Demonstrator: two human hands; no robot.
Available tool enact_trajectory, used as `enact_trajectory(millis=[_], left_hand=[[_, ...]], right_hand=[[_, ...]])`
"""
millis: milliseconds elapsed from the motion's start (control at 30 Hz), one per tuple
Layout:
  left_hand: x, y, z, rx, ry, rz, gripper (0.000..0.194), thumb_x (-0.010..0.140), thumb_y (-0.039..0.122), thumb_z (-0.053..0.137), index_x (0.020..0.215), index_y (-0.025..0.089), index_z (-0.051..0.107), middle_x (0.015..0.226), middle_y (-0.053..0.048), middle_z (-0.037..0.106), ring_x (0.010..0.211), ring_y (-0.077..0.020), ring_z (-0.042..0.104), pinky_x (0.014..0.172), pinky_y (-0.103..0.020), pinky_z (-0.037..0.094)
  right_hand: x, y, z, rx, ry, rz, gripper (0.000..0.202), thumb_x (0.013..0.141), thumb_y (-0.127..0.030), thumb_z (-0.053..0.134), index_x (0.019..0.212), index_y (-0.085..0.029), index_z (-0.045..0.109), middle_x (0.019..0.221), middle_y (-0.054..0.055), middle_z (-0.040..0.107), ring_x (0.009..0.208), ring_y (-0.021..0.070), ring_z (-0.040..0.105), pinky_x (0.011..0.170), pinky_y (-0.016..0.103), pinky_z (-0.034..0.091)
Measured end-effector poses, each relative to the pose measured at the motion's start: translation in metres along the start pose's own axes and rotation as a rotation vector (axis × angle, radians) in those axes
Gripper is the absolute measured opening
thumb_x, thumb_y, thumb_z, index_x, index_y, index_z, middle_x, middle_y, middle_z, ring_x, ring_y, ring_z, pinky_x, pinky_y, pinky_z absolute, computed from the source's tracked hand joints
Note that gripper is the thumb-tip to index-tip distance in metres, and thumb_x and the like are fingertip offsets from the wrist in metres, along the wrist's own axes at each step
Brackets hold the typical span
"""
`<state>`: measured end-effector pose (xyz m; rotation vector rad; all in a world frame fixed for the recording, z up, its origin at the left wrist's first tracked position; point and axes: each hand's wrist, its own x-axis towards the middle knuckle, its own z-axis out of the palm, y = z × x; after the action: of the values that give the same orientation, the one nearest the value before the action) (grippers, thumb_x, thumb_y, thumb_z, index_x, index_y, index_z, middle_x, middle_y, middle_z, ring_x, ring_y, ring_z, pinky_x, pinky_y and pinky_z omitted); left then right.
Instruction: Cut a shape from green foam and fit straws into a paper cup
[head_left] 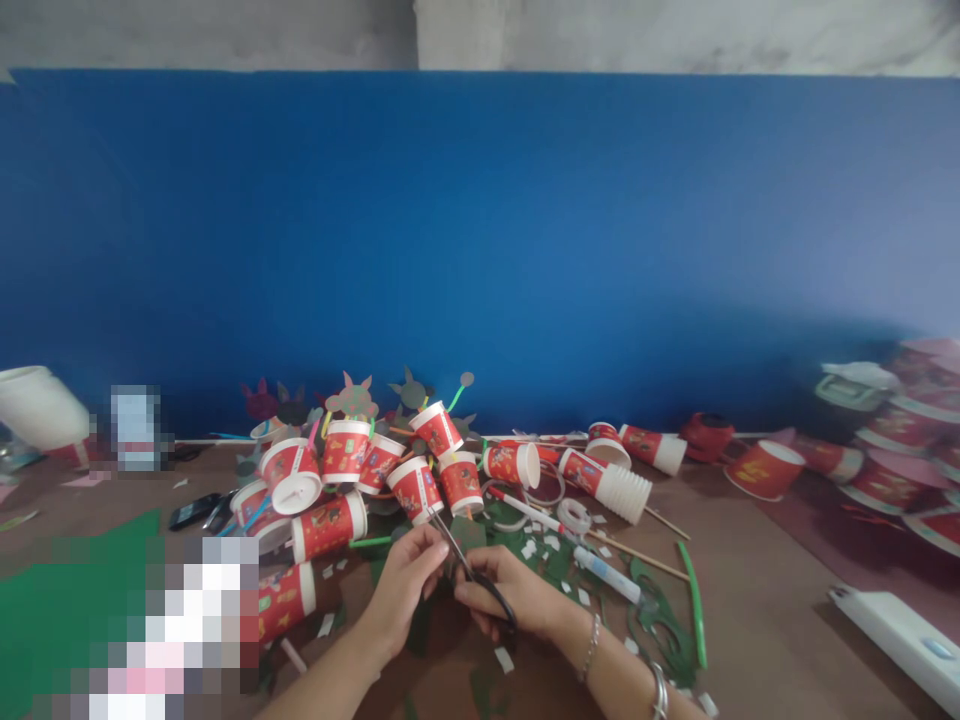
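Observation:
Black-handled scissors (463,562) are held in my right hand (501,592), its fingers wrapped round the handles, with the blades pointing up and to the left. Close beside the blades, my left hand (411,580) is closed in a pinch; what lies between its fingertips is too small to make out. A dark green piece (469,535) shows just behind the blades. Just beyond both hands lie red paper cups, among them one tipped cup (415,490) and another (460,482) to its right.
Nested white-rimmed cups (611,485), a glue tube (606,574), a tape roll (574,515) and green scraps lie to the right. A white device (900,640) is at far right. Green sheet (67,590) lies left. A blue panel (480,240) stands behind.

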<state>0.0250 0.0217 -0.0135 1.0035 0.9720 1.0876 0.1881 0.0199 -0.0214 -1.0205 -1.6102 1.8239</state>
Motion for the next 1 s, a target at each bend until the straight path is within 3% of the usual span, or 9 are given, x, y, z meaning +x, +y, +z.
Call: enact_trajectory(millis=[267, 633, 767, 867, 1000], left_hand=[[-0.001, -0.003, -0.001, -0.006, 0.011, 0.003, 0.029, 0.068, 0.038, 0.066, 0.062, 0.016, 0.049, 0.049, 0.008, 0.041, 0.041, -0.0043, 0.029, 0.040, -0.018, 0.019], [0.000, -0.002, 0.000, -0.010, 0.023, -0.002, 0.030, 0.069, 0.040, 0.067, 0.063, 0.015, 0.052, 0.052, 0.005, 0.050, 0.042, -0.0044, 0.035, 0.040, -0.016, 0.021], [-0.001, 0.000, 0.001, -0.003, 0.005, -0.027, 0.028, 0.070, 0.040, 0.065, 0.066, 0.016, 0.051, 0.060, 0.001, 0.060, 0.043, -0.0054, 0.042, 0.038, -0.016, 0.023], [-0.002, 0.002, 0.003, 0.022, -0.002, -0.049, 0.024, 0.068, 0.036, 0.065, 0.068, 0.017, 0.051, 0.057, 0.003, 0.058, 0.039, -0.0054, 0.042, 0.036, -0.016, 0.021], [-0.004, 0.002, 0.007, 0.081, -0.052, -0.068, 0.021, 0.067, 0.033, 0.066, 0.069, 0.016, 0.054, 0.050, 0.006, 0.052, 0.036, -0.0046, 0.038, 0.034, -0.016, 0.021]], right_hand=[[0.000, 0.003, 0.000, -0.009, 0.007, 0.016, 0.036, 0.074, -0.049, 0.062, 0.078, -0.016, 0.051, 0.045, -0.007, 0.052, 0.034, 0.0047, 0.045, 0.034, 0.013, 0.037], [-0.001, -0.001, 0.000, -0.070, 0.043, 0.051, 0.034, 0.075, -0.049, 0.061, 0.078, -0.016, 0.052, 0.043, -0.007, 0.052, 0.030, 0.0054, 0.044, 0.029, 0.011, 0.027], [-0.001, -0.007, 0.001, -0.032, 0.148, 0.033, 0.038, 0.073, -0.052, 0.061, 0.077, -0.015, 0.054, 0.043, -0.006, 0.054, 0.030, 0.0056, 0.044, 0.028, 0.012, 0.026], [0.000, -0.012, 0.003, 0.027, 0.261, -0.027, 0.037, 0.073, -0.052, 0.061, 0.076, -0.015, 0.055, 0.042, -0.005, 0.054, 0.030, 0.0061, 0.044, 0.029, 0.013, 0.027], [0.002, -0.013, 0.003, 0.072, 0.318, -0.061, 0.035, 0.071, -0.048, 0.064, 0.076, -0.016, 0.053, 0.041, -0.006, 0.054, 0.030, 0.0071, 0.045, 0.029, 0.013, 0.028]])
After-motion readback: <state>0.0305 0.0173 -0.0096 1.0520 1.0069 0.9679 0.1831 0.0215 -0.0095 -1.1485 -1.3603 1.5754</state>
